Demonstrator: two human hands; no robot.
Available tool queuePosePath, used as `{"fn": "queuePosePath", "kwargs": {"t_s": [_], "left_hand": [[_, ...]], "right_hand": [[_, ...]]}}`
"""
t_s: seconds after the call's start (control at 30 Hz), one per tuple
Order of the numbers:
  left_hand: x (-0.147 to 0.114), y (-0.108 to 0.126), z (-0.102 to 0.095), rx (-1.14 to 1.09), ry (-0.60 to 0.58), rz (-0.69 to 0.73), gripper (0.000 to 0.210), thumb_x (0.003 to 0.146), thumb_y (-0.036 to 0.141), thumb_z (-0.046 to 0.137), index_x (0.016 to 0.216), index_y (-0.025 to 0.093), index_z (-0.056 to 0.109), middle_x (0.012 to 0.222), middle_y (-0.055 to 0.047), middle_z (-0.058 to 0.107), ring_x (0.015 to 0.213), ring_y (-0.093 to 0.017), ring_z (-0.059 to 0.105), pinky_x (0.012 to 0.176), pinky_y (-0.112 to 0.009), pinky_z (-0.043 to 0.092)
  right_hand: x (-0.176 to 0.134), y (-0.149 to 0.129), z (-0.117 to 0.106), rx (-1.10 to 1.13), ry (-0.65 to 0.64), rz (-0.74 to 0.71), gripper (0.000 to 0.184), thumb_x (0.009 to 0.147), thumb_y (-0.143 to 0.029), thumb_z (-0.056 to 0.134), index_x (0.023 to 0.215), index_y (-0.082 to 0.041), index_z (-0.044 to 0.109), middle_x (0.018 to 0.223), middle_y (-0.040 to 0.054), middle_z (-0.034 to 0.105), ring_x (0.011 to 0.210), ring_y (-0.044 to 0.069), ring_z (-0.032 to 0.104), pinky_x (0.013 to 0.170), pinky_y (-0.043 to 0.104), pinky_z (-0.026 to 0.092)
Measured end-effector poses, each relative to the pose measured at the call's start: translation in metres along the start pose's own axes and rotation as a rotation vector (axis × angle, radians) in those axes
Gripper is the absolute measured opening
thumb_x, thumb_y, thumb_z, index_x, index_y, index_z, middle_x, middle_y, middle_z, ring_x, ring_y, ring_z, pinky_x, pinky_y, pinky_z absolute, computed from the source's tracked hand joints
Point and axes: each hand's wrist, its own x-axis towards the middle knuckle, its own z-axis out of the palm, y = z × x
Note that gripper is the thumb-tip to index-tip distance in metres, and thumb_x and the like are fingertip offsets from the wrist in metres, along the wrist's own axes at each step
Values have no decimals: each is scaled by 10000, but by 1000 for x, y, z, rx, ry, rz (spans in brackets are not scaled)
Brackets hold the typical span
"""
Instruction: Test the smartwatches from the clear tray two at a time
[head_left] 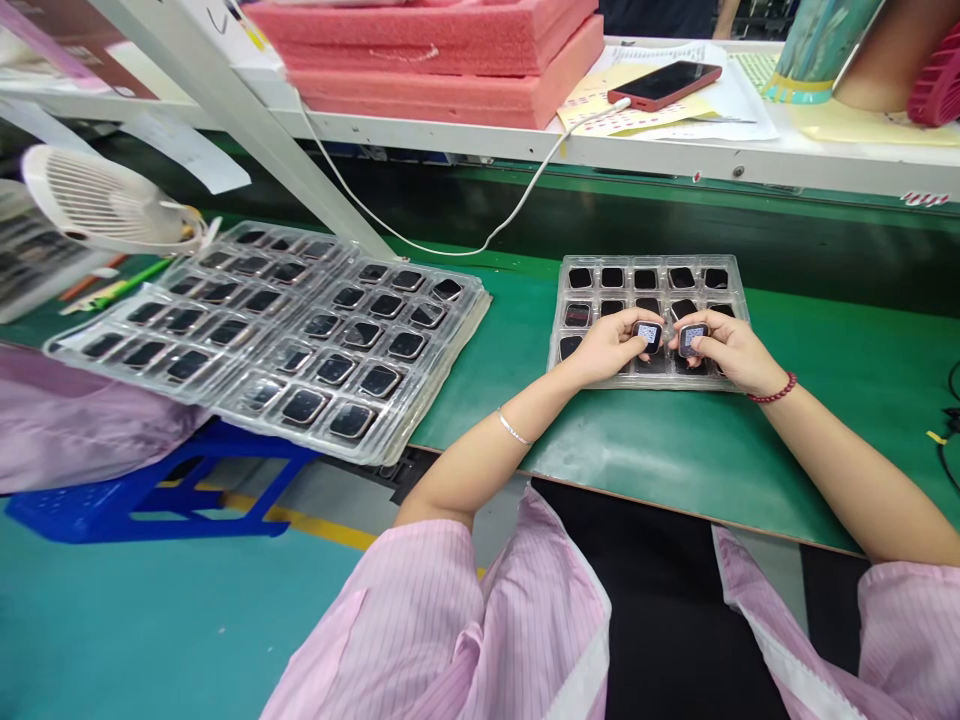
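pinching one smartwatch body (649, 336), the left hand (609, 346) has its fingers clamped; so does the right hand (729, 350) on a second smartwatch body (691, 338). both, rounded-square and dark-rimmed, show pale codes above a clear compartmented tray (556, 318); beyond lies a phone (667, 84).

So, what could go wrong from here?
The left hand and right hand each pinch a small dark rounded-square piece bearing a pale code; either piece might slip onto the clear plastic tray beneath. Farther left, the transparent tray stack seems to jut past the green tabletop's front edge, so a bump could perhaps tip or shift it.
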Motion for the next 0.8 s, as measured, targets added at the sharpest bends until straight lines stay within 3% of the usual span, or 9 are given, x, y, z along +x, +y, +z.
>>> {"fn": "queuePosePath", "kwargs": {"t_s": [0.8], "left_hand": [[-1,1,0,22,1,-18,326,857,177,620,1176,123,654,1070,-89,737,787,-145,710,815,-323,603]], "right_hand": [[0,-1,2,-35,-7,-8,292,756,-287,796,1026,-203,725,886,44,801,592,132,627,585,293,585]]}}
